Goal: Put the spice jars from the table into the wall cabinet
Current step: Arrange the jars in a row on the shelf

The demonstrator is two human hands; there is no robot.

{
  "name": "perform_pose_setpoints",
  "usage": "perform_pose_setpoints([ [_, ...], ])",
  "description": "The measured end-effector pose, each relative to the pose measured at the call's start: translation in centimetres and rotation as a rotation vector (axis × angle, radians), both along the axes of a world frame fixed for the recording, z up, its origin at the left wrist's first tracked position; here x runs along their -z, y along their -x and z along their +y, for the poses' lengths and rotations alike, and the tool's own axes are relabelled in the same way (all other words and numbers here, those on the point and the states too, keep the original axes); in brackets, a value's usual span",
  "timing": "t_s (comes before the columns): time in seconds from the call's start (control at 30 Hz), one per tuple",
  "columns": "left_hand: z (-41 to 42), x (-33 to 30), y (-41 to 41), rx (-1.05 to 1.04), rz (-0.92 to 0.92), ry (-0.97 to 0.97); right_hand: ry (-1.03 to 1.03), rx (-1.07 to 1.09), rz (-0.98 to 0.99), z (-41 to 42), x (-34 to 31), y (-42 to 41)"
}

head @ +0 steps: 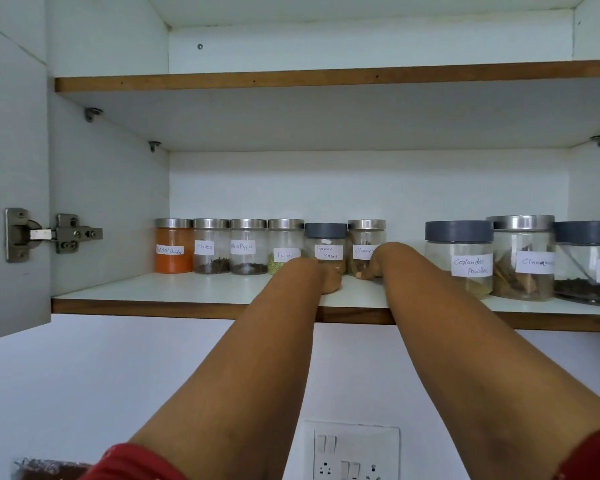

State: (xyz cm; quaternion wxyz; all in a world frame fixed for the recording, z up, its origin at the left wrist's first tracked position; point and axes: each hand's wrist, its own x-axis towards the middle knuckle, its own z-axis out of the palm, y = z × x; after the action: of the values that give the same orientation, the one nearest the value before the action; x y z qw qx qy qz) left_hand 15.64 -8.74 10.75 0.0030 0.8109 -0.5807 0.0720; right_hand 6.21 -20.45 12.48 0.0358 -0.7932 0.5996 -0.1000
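Wall cabinet (pixel 111 202) white inside, shelf edges (pixel 187 306) brown. Far-left chilli jar (pixel 174 245) orange, steel-silver lid. Cloves jar (pixel 211 245) clear, dark bits at bottom, silver lid. Garam masala jar (pixel 325 245) dark grey lid, white label. Coriander jar (pixel 459 258) at right, grey lid, yellowish powder. My sleeves (pixel 132 462) red. Hinge (pixel 54 233) silver. Switch plate (pixel 352 452) white on white wall.

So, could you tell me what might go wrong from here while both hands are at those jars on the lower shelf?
1. The left hand at the Garam Masala jar is wedged beside the Fennel jar; drawing back could tip either one.
2. The right hand at the small Cinnamon jar has its forearm close to the Coriander Powder jar, which stands near the shelf edge and could be knocked off.
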Motion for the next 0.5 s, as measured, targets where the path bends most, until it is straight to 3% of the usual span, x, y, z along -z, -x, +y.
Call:
perform_pose_setpoints([
  [0.2, 1.5, -0.3, 0.6, -0.025, 0.079, 0.015, 0.024, -0.07, 0.161, 4.0, 0.2, -0.1],
  [0.5, 9.4, 0.0, 1.8, 0.097, 0.373, 0.076, 0.095, -0.259, -0.016, 12.1, 2.3, 3.4],
])
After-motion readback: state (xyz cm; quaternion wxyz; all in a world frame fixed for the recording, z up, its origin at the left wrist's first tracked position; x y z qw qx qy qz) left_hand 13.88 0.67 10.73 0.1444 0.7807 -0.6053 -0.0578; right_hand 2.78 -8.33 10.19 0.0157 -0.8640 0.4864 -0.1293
